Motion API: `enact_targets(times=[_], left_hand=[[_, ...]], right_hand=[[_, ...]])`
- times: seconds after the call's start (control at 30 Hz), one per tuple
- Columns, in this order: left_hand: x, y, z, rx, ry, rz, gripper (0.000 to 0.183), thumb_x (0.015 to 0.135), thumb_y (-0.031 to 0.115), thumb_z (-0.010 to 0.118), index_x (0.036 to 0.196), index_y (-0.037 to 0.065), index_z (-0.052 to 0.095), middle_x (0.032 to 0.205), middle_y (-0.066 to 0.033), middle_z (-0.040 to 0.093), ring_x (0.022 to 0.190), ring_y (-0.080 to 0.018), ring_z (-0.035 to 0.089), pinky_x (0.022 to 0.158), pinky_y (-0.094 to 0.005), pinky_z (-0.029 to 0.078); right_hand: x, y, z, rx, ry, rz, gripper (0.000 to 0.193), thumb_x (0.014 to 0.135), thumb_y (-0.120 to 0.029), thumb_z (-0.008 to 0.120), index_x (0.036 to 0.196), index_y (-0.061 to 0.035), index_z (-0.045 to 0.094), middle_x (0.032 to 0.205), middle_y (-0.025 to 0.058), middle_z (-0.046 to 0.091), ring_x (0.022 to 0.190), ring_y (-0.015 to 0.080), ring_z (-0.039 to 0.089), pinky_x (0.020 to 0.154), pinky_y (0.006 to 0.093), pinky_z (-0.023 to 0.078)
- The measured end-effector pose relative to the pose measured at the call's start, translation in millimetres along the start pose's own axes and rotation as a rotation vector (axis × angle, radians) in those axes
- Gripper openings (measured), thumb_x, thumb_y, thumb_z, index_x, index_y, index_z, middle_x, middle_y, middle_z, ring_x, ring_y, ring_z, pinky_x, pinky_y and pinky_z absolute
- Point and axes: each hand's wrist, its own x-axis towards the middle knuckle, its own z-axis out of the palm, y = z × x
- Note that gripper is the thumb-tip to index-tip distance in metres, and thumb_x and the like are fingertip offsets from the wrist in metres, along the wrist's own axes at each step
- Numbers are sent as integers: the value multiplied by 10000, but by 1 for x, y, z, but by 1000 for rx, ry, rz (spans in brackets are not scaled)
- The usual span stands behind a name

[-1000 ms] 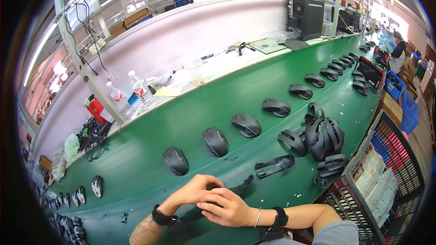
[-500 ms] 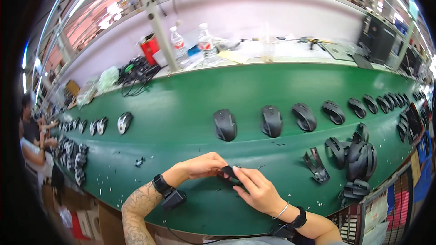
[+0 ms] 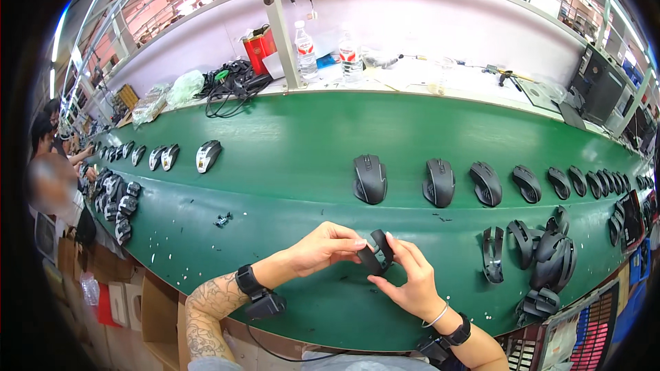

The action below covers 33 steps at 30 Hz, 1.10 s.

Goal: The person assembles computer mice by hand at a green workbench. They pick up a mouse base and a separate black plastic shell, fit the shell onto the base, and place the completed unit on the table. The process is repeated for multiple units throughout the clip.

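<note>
**Both hands pinch a black plastic mouse shell part above the green belt**

The left hand (image 3: 322, 246) is curled nearly closed, its fingertips pinching one end of a small curved black plastic mouse shell piece (image 3: 376, 255). The right hand (image 3: 411, 278) is half open, palm turned up, thumb and forefinger gripping the other side of the same piece while the remaining fingers spread loosely beneath it. The piece is held just above the near part of the long green conveyor belt (image 3: 289, 165), close to the person's body.

Just beyond the hands, a row of finished dark grey computer mice (image 3: 370, 178) lies on the belt and runs off to the right, each apart from its neighbour. To the right of the hands sits a loose heap of black curved shell parts (image 3: 546, 261), several touching or stacked. At the lower right corner is a dark wire crate (image 3: 584, 336); its contents are too small to make out.

Far left, a second row of grey-and-white mouse shells (image 3: 206, 156) lies near the belt's edge, where another person (image 3: 51, 178) works. Behind the belt a pale shelf (image 3: 440, 82) carries two clear plastic water bottles (image 3: 306, 51), a red box (image 3: 260, 48) and a tangle of black cables (image 3: 230, 82). The belt between the hands and the left-hand shells is bare apart from small scraps.
</note>
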Motion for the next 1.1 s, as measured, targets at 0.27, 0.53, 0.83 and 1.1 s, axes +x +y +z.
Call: enact_targets(times=[0.27, 0.53, 0.83, 1.1], left_hand=[[-1, -8, 2, -66, 102, 0, 202, 900, 184, 612, 974, 7, 675, 935, -71, 664, 876, -126, 617, 765, -276, 513], [29, 45, -156, 1265, 664, 544, 453, 732, 361, 749, 1030, 35, 647, 1014, -155, 621, 958, -264, 587, 850, -370, 471], [-66, 84, -400, 1284, 1864, 90, 889, 712, 477, 689, 1352, -41, 353, 1372, -224, 400, 1314, -378, 306, 1094, -429, 265], [-53, 90, -352, 1253, 1521, -36, 821, 597, 379, 825, 1167, -33, 401, 1130, -255, 564, 1087, -385, 542, 919, -438, 439]], right_hand=[[-5, -6, 5, -44, 30, -135, 653, 649, -23, 770, 1254, -28, 525, 1083, 166, 588, 923, 300, 603, 791, 346, 515], [-5, -8, 5, -196, 154, -55, 512, 636, 32, 752, 1120, -78, 627, 1112, 145, 537, 940, 289, 585, 776, 354, 535], [-8, 6, 8, -175, 107, -117, 433, 651, -3, 749, 1065, -87, 656, 1143, 160, 529, 974, 304, 582, 797, 350, 527], [-3, 4, 1, -240, 106, -105, 491, 663, 42, 718, 1134, -63, 627, 1167, 168, 492, 995, 310, 594, 846, 362, 518]])
